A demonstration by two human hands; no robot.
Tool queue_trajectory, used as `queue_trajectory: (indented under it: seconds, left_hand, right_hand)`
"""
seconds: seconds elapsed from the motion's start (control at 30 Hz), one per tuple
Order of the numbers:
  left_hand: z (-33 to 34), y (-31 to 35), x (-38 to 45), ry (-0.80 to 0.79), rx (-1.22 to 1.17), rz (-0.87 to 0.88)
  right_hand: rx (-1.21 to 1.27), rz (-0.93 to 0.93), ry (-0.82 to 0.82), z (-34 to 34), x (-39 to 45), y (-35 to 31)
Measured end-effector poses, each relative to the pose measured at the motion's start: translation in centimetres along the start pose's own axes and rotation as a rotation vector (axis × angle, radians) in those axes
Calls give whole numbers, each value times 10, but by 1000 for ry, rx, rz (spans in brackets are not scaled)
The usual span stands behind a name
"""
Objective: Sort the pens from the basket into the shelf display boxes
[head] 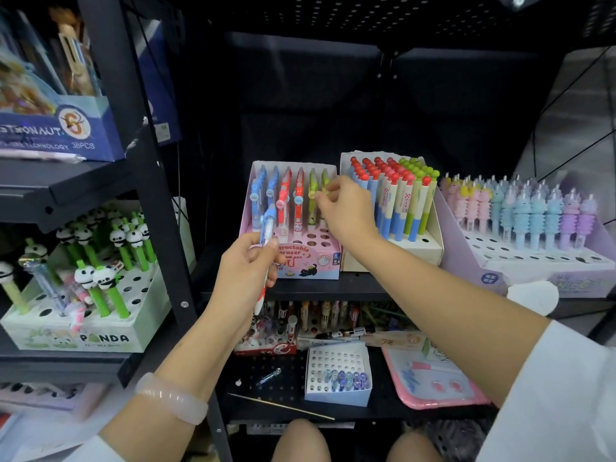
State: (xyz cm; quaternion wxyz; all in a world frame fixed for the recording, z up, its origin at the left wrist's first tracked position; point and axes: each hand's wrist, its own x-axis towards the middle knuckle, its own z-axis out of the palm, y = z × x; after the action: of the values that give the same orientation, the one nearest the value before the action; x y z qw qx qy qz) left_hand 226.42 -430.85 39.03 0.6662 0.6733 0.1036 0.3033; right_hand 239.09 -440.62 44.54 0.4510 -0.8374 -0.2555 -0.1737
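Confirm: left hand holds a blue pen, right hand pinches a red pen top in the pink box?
Not quite. In the head view the right hand pinches a green pen top, not red, in the pink box. The left hand does hold a blue pen.

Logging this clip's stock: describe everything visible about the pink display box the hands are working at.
The pink display box is printed cardboard with a tall back panel and a stepped top full of round holes. It stands upright on the dark shelf. Blue, red and green pens fill its back rows; the front holes are empty. The right hand pinches a green pen top there; the left hand holds a blue pen before it.
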Motion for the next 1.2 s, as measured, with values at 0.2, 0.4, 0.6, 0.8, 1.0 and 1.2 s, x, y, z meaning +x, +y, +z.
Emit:
queue_trajectory:
  seconds: [0.2,0.4,0.6,0.8,1.0,1.2]
  left_hand:
    - [11,3,-4,52,42,4]
    - [-3,8,-5,103,76,54]
    - [-20,13,-1,116,124,78]
    - [-39,4,1,111,257,71]
    - [-43,-3,3,57,284,40]
    - [-42,-3,1,18,295,14]
  right_hand:
    - [253,-54,-242,-5,-35,-30]
    - [350,-23,-409,-4,-37,-52]
    - [332,-105,-364,-1,-24,-63]
    - [231,-241,-40,-3,11,-61]
    - [132,-219,-56,11,23,-50]
    - [93,-239,-52,16,25,-51]
